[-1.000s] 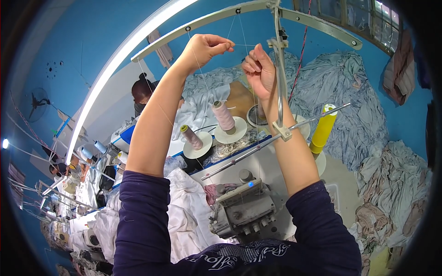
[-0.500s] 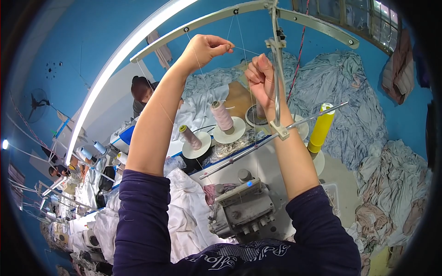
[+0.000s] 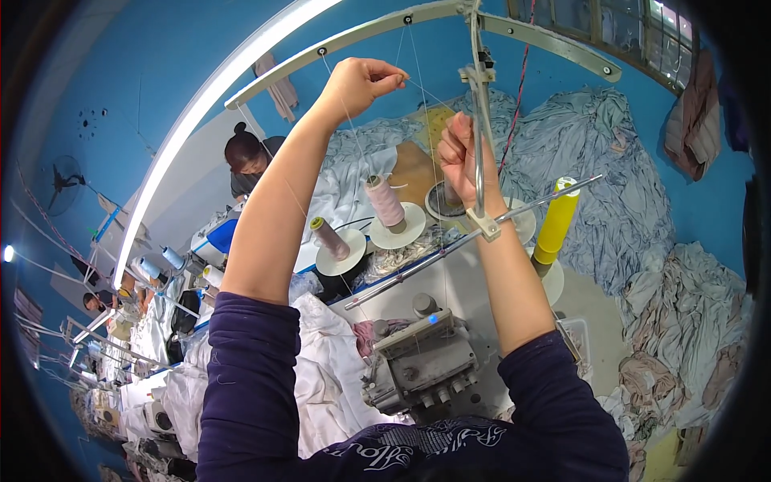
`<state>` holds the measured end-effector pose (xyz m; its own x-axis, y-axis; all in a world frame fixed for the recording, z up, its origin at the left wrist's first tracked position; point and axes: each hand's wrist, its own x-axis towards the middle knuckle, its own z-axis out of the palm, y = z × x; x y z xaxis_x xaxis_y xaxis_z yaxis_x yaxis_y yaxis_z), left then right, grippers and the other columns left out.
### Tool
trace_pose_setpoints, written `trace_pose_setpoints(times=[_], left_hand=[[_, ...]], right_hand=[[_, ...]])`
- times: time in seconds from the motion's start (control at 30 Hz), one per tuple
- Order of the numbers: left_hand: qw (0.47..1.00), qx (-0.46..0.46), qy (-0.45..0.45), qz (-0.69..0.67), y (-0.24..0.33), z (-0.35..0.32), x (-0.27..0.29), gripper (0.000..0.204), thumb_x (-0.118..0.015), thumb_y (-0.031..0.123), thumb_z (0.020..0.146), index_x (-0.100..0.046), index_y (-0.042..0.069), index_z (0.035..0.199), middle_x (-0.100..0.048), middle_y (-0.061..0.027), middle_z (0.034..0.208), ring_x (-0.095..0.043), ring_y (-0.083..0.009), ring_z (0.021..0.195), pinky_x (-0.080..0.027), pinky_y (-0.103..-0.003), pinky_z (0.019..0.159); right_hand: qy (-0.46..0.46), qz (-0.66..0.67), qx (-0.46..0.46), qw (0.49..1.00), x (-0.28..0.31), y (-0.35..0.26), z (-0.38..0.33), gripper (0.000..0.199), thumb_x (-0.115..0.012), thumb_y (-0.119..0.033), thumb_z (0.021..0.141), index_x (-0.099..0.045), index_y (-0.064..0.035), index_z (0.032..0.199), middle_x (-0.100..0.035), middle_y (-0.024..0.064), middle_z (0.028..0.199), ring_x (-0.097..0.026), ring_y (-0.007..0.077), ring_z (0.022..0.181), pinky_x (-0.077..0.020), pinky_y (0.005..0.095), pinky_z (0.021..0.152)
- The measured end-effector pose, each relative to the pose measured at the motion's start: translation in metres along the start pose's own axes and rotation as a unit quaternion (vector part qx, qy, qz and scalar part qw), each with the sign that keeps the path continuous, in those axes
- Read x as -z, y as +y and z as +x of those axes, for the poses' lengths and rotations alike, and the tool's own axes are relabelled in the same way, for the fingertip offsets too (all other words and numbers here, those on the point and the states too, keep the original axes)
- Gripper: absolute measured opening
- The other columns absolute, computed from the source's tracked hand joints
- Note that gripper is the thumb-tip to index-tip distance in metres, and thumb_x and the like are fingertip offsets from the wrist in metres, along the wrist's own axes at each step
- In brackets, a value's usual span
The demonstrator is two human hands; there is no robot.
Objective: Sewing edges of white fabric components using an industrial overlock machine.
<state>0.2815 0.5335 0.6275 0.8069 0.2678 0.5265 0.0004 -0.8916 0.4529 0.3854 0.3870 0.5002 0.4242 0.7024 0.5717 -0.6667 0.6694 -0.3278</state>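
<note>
My left hand [image 3: 363, 87] is raised just below the pale overhead thread bar [image 3: 361, 38]. Its thumb and fingertips pinch a fine sewing thread [image 3: 426, 90]. That thread slants down to my right hand [image 3: 459, 157], which is closed with curled fingers, partly behind the upright metal post [image 3: 481, 153]. The thread seems to end in the right fingers, though the grip itself is partly hidden. Beneath my arms stand a pale pink thread cone [image 3: 385, 201] and a smaller mauve thread cone [image 3: 330, 239] on white discs. A grey sewing machine [image 3: 422, 365] sits lower, between my forearms.
A slanted metal rod [image 3: 450, 251] crosses above the machine table. A yellow thread cone [image 3: 557, 221] stands right of my right forearm. Heaps of pale blue-grey fabric [image 3: 594, 177] lie at the right. White cloth [image 3: 329, 377] is left of the machine. A person [image 3: 250, 157] sits beyond my left arm.
My right hand has dropped a little, drawing farther from the left along the thread. My left hand has barely moved. The person beyond has bent their head down.
</note>
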Motion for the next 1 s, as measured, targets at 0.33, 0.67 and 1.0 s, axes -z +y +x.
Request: trace_pose_setpoints(times=[0.33,0.67,1.0], left_hand=[[0.999,0.004,0.042,0.034,0.007,-0.002,-0.01,0.018,-0.06,0.011,0.085,-0.068,0.001,0.098,-0.069,-0.0056,0.084,-0.063,-0.0089,0.081,-0.05,-0.022,0.075],[0.978,-0.113,0.113,0.133,0.01,-0.05,-0.029,0.047,-0.06,0.01,0.084,-0.047,0.013,0.129,-0.063,-0.0051,0.109,-0.062,-0.0181,0.082,-0.048,-0.027,0.075],[0.976,0.18,-0.048,-0.112,-0.013,-0.267,-0.02,0.028,-0.056,0.011,0.089,-0.056,0.001,0.115,-0.063,-0.0051,0.097,-0.058,-0.0084,0.083,-0.047,-0.023,0.075]], right_hand=[[0.037,0.0,0.015,0.999,0.022,-0.001,-0.013,0.014,-0.061,-0.016,0.086,-0.051,-0.006,0.087,-0.035,-0.0055,0.068,-0.024,0.0056,0.051,-0.0207,0.0205,0.045],[0.213,-0.423,-0.036,0.88,0.074,0.001,-0.034,0.056,-0.071,-0.036,0.078,-0.053,-0.0029,0.119,-0.061,-0.0014,0.09,-0.048,0.0041,0.069,-0.0375,0.0198,0.056],[0.193,-0.578,0.036,0.792,0.049,0.014,-0.135,0.042,-0.06,-0.024,0.088,-0.05,-0.0042,0.123,-0.057,0.0046,0.11,-0.052,0.0127,0.1,-0.0396,0.0251,0.085]])
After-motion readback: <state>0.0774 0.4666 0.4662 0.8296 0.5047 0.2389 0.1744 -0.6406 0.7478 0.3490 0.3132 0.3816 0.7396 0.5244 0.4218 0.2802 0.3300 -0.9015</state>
